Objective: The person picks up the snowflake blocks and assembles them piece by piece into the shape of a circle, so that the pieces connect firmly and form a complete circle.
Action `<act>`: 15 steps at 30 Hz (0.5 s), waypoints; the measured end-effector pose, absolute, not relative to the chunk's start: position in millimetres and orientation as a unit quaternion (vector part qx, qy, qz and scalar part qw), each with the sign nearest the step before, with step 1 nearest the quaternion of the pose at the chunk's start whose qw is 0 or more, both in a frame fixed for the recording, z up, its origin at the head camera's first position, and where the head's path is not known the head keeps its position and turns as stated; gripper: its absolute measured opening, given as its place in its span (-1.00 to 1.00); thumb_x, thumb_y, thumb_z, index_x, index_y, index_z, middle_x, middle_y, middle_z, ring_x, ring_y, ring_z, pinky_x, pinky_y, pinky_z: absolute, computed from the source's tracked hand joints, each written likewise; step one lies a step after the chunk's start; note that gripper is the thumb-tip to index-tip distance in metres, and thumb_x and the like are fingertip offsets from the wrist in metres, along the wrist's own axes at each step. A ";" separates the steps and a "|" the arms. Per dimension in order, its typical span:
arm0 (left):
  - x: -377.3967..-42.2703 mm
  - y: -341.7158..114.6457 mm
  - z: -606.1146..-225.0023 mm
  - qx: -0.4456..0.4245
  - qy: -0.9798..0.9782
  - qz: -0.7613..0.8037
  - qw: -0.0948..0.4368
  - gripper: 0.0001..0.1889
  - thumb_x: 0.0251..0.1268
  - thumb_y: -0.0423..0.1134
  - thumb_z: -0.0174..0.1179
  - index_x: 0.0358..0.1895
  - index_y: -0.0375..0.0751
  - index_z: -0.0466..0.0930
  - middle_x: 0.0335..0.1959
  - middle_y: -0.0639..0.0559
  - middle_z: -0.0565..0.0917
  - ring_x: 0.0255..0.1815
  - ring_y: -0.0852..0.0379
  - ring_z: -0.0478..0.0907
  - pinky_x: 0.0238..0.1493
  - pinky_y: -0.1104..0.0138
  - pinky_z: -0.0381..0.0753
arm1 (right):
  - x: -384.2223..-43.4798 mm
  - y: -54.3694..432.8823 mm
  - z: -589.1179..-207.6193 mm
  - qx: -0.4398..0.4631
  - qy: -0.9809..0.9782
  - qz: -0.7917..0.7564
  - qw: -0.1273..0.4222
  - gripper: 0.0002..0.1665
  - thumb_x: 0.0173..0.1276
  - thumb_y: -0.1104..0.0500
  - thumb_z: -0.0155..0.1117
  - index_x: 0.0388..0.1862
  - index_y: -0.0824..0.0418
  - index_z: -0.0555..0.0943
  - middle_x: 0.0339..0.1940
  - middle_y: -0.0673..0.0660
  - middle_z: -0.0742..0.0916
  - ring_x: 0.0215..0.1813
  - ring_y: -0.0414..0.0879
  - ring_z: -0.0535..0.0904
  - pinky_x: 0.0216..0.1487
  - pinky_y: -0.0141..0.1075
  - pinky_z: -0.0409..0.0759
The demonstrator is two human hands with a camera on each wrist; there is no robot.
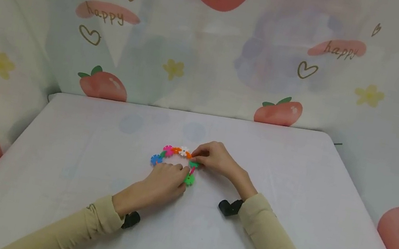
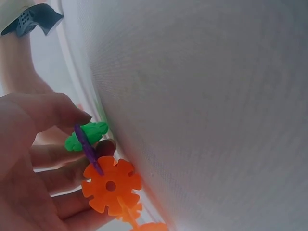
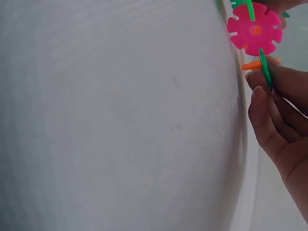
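Notched plastic snowflake discs are joined into a ring of several colours on the white table. Its far side shows a blue disc (image 1: 156, 160), a pink disc (image 1: 168, 150) and a white disc (image 1: 184, 151). The left hand (image 1: 167, 183) covers the near part of the ring. In the left wrist view, its thumb and finger pinch a green disc (image 2: 95, 132) slotted with a purple disc (image 2: 89, 150); an orange disc (image 2: 110, 186) hangs beside them. At the ring's right side, the right hand (image 1: 217, 159) pinches a green disc (image 3: 265, 72) joined to an orange disc (image 3: 252, 65), below a bright pink disc (image 3: 255, 30).
The white table (image 1: 94, 177) surrounds the ring, with a printed curtain (image 1: 211, 55) behind and at both sides. Below the cuffs, a black wrist camera (image 1: 229, 207) sits at the right wrist and another black camera (image 1: 132, 220) at the left.
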State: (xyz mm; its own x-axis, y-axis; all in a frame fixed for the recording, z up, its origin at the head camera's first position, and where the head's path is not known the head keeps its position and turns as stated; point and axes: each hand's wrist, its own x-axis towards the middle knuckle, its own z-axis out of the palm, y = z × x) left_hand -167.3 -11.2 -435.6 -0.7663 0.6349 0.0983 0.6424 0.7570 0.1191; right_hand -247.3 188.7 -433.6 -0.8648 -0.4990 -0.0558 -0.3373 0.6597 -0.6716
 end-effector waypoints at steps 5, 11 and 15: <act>-166.7 -10.6 -435.7 -0.340 -0.938 -0.069 0.026 -0.84 0.34 -0.26 0.30 -0.13 -0.26 0.62 -0.55 0.02 0.48 -0.68 0.17 0.21 -0.67 0.44 0.09 | -247.0 188.2 -432.9 -0.238 0.902 -0.341 0.118 -0.84 0.39 0.20 0.44 -0.12 0.24 0.81 -0.25 0.06 0.83 -0.36 -0.22 0.57 -0.26 -0.42 0.57; -166.1 -9.6 -436.5 -0.336 -0.938 -0.075 0.038 -0.87 0.31 -0.29 0.30 -0.18 -0.25 0.59 -0.58 0.03 0.44 -0.70 0.18 0.16 -0.67 0.42 0.04 | -247.1 187.6 -433.5 -0.242 0.902 -0.339 0.115 -0.84 0.38 0.20 0.45 -0.13 0.25 0.81 -0.29 0.06 0.83 -0.44 -0.25 0.56 -0.27 -0.41 0.56; -166.4 -8.6 -436.5 -0.335 -0.938 -0.078 0.038 -0.88 0.32 -0.29 0.30 -0.19 -0.25 0.61 -0.58 0.02 0.47 -0.69 0.16 0.18 -0.67 0.41 0.06 | -244.7 187.3 -433.3 -0.233 0.902 -0.344 0.112 -0.86 0.37 0.22 0.45 -0.16 0.26 0.81 -0.32 0.05 0.83 -0.46 -0.26 0.55 -0.25 -0.40 0.55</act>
